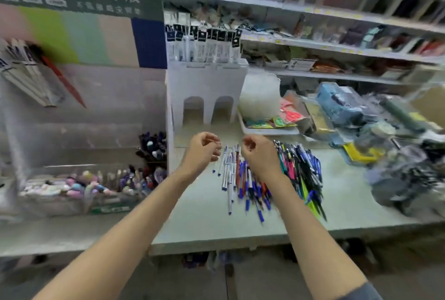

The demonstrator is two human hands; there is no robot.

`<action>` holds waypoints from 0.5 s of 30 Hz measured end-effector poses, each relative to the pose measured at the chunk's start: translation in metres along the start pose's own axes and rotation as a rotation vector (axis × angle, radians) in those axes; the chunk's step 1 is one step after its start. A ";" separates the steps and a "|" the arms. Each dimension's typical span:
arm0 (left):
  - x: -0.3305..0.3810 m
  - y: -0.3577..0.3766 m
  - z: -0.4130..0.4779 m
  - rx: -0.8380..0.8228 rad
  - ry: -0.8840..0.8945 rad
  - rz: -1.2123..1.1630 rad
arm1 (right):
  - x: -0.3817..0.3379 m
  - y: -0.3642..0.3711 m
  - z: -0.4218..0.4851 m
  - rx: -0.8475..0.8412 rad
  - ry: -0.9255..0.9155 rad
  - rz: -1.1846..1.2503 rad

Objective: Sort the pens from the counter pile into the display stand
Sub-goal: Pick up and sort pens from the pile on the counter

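Look to the pens (243,179) heaped near the middle of the counter (204,225): white-and-blue ones on the left of the heap, a mixed coloured bunch (301,174) on its right, toward the right edge. See the left hand (201,152) and right hand (258,157) just above the back end of the heap, fingers curled, no pen in either. Cannot tell through the blur whether something thin is pinched between them.

Judged from the size of the heap, barely started, with picking the likely step. Take one kind at a time, probably the white-and-blue ones. Square up the tips so all point one way, then grip round the middle of the barrels, not the ends.

Carry them left to the display stand (84,131) at the counter's left end. Skip the front row, crowded with pastel pens (72,186), and the dark pens (154,147) at its right corner. Aim for a bare tier and lower gently. Steer clear of the white holder (207,87) by the back edge.
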State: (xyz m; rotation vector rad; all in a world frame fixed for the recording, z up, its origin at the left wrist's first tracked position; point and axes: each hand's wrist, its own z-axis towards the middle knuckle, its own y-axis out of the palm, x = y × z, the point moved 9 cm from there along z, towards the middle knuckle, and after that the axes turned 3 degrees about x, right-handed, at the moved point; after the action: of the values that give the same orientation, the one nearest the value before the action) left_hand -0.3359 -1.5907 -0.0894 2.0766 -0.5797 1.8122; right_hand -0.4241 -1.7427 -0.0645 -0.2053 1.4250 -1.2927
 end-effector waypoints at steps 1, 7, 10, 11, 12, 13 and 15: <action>-0.020 0.012 0.004 0.017 -0.036 0.019 | 0.022 -0.002 -0.006 -0.030 0.031 -0.009; -0.113 0.040 0.031 0.099 -0.135 0.346 | 0.112 -0.001 -0.011 -0.115 0.132 -0.001; -0.136 0.049 0.046 0.154 -0.108 0.514 | 0.131 0.005 -0.002 -0.147 0.115 -0.012; -0.146 0.051 0.053 0.167 -0.121 0.570 | 0.135 0.007 0.001 -0.158 0.108 -0.017; -0.156 0.053 0.060 0.170 -0.147 0.616 | 0.140 0.010 0.005 -0.174 0.107 -0.020; -0.166 0.057 0.066 0.166 -0.163 0.658 | 0.144 0.013 0.010 -0.190 0.104 -0.022; -0.181 0.064 0.078 0.150 -0.177 0.737 | 0.151 0.020 0.019 -0.230 0.091 -0.030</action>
State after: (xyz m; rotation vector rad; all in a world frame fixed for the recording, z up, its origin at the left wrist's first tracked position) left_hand -0.3209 -1.6687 -0.2815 2.3223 -1.4517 2.0824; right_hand -0.4504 -1.8569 -0.1644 -0.3264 1.6547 -1.1731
